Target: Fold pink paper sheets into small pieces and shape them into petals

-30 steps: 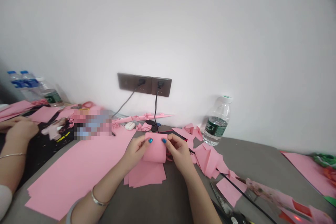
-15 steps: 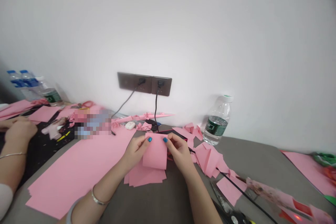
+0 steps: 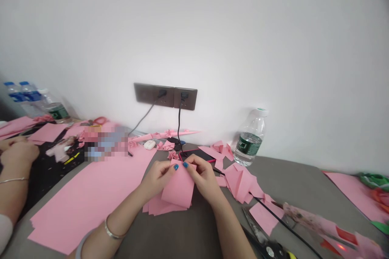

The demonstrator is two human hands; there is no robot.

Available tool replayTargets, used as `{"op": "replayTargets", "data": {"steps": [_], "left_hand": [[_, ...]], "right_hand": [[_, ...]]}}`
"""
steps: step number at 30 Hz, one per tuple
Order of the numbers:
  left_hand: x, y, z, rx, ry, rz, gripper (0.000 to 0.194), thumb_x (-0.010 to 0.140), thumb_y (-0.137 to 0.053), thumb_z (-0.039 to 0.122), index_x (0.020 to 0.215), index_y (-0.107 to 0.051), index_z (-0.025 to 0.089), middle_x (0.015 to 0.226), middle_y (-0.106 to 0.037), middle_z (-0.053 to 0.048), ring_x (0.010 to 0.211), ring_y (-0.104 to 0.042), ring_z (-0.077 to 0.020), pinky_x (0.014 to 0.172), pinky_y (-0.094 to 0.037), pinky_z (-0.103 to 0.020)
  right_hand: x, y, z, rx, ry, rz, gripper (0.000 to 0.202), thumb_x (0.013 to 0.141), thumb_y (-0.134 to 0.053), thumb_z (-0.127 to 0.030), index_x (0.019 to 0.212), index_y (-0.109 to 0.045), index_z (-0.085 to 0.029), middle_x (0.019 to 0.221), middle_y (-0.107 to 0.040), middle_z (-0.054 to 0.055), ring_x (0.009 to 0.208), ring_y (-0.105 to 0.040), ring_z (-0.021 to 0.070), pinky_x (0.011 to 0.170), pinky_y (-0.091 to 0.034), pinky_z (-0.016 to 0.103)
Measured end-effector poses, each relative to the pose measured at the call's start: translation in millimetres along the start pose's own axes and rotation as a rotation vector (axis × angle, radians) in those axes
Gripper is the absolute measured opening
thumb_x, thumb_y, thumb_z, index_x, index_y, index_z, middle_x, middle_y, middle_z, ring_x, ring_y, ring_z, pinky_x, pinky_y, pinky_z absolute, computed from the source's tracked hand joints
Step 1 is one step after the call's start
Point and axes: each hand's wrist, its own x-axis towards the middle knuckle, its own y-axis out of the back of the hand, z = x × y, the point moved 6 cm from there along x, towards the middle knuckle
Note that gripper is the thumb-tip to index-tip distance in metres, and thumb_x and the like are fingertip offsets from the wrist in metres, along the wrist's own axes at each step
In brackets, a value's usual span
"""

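Note:
A small pink paper sheet (image 3: 178, 188) hangs between my two hands, its lower end curling. My left hand (image 3: 159, 176) pinches its top edge from the left, thumb on the near face. From the right, my right hand (image 3: 202, 174) pinches the same edge, the two thumbs close together. Beneath it, on the grey table (image 3: 170, 236), lies a stack of pink squares (image 3: 153, 206). Behind my hands are a red-edged phone (image 3: 199, 154) and a small pink folded flower (image 3: 173, 155).
Large pink sheets (image 3: 88, 198) lie at left, beside a co-worker's hands (image 3: 20, 156). Folded pink pieces (image 3: 241, 182), a water bottle (image 3: 249, 139), scissors (image 3: 267, 247), a black cable (image 3: 285, 226) and a pink-wrapped tool with a red light (image 3: 322, 226) are at right.
My hands have come closer together on the top edge and moved slightly down, and the sheet has tilted. More of the phone and the small flower now show behind them.

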Motion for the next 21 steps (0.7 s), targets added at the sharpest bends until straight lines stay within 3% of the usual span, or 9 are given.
{"op": "replayTargets", "data": {"steps": [4,6,10,13,16,21], "left_hand": [[4,-5.0,-6,-0.174,0.122,-0.087,0.028,0.082,-0.059,0.043,0.077,-0.058,0.015,0.065,-0.047,0.002,0.057,-0.038,-0.0114,0.05,-0.027,-0.022],[5,-3.9,-9,-0.189,0.149,-0.103,0.028,0.079,-0.063,0.041,0.074,-0.058,0.014,0.065,-0.046,0.002,0.058,-0.039,-0.0116,0.051,-0.027,-0.022],[6,1.5,-13,-0.102,0.161,-0.083,0.03,0.079,-0.063,0.039,0.066,-0.054,0.014,0.062,-0.041,0.003,0.059,-0.035,-0.011,0.051,-0.022,-0.022],[4,-1.4,-12,-0.046,0.15,-0.131,0.03,0.078,-0.063,0.035,0.061,-0.049,0.015,0.061,-0.037,0.004,0.058,-0.033,-0.0102,0.051,-0.021,-0.022],[4,-6.0,-9,-0.045,0.15,-0.181,0.031,0.077,-0.065,0.033,0.058,-0.048,0.015,0.059,-0.037,0.005,0.057,-0.034,-0.0095,0.051,-0.021,-0.022],[6,2.9,-18,-0.193,0.262,-0.071,0.029,0.071,-0.071,0.039,0.066,-0.059,0.014,0.055,-0.046,0.004,0.049,-0.039,-0.0088,0.046,-0.028,-0.021]], "right_hand": [[1,6,4,0.017,-0.023,0.122,0.03,0.089,-0.054,-0.04,0.067,-0.048,-0.02,0.062,-0.041,-0.004,0.054,-0.036,0.0117,0.05,-0.028,0.024],[1,9,9,0.056,-0.056,0.166,0.033,0.088,-0.054,-0.044,0.066,-0.044,-0.022,0.058,-0.037,-0.005,0.05,-0.032,0.0108,0.046,-0.025,0.024],[1,9,15,0.078,-0.11,0.119,0.029,0.086,-0.055,-0.043,0.069,-0.048,-0.021,0.059,-0.037,-0.006,0.05,-0.034,0.0108,0.046,-0.026,0.023],[2,7,16,0.039,-0.103,0.06,0.021,0.086,-0.055,-0.039,0.079,-0.055,-0.019,0.067,-0.046,-0.003,0.057,-0.041,0.0121,0.052,-0.032,0.024],[2,4,13,-0.026,-0.048,0.05,0.022,0.088,-0.054,-0.037,0.076,-0.055,-0.018,0.07,-0.049,-0.001,0.063,-0.044,0.0135,0.058,-0.034,0.025],[0,10,11,-0.038,0.014,0.223,0.024,0.09,-0.051,-0.038,0.074,-0.051,-0.02,0.067,-0.044,-0.003,0.06,-0.039,0.013,0.055,-0.03,0.025]]}}
